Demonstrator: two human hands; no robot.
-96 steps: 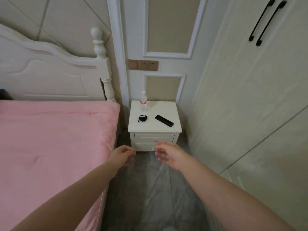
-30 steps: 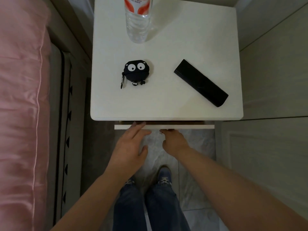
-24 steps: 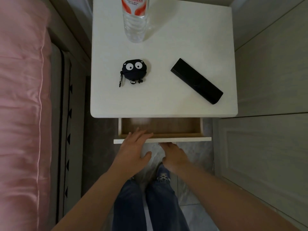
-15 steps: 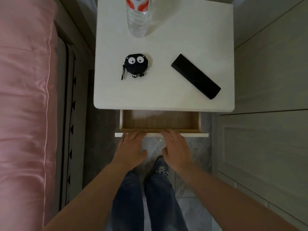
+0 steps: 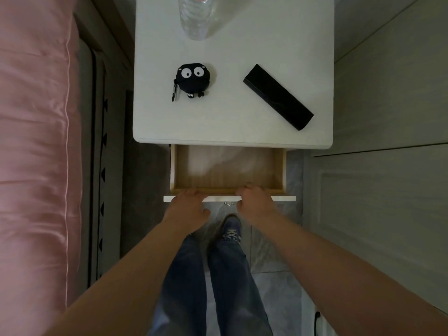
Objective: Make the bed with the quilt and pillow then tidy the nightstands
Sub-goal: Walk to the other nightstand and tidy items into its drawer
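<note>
Wood grain shows along the bottom of the drawer (image 5: pixel 228 169), which is pulled out from under the nightstand (image 5: pixel 232 127) and looks bare inside. My left hand (image 5: pixel 188 206) and right hand (image 5: pixel 254 202) both rest on its white front edge, fingers hooked over the lip and thumbs below, so each is clamped on the drawer and on nothing else. How hard I am gripping I cannot quite tell, since the fingertips blur at the rim.

Up on the nightstand the things to be tidied lie untouched: the black case (image 5: pixel 194 81) with cartoon eyes near the middle, the remote (image 5: pixel 277 97) lying slantwise well to its right, and the bottle (image 5: pixel 197 18) standing at the far edge, its top cut off by the frame. The quilt (image 5: pixel 36 141) lies smooth along my left.

I judge the drawer to be open far enough to take the case and remote. The risks from here: drawing it further could pull it off its runners, since I cannot see any stop. Reaching over it for the remote, my forearm could knock the bottle, which is tall and would tip easily. The case has a clip dangling at its left that could snag on the drawer side if dropped in carelessly.
</note>
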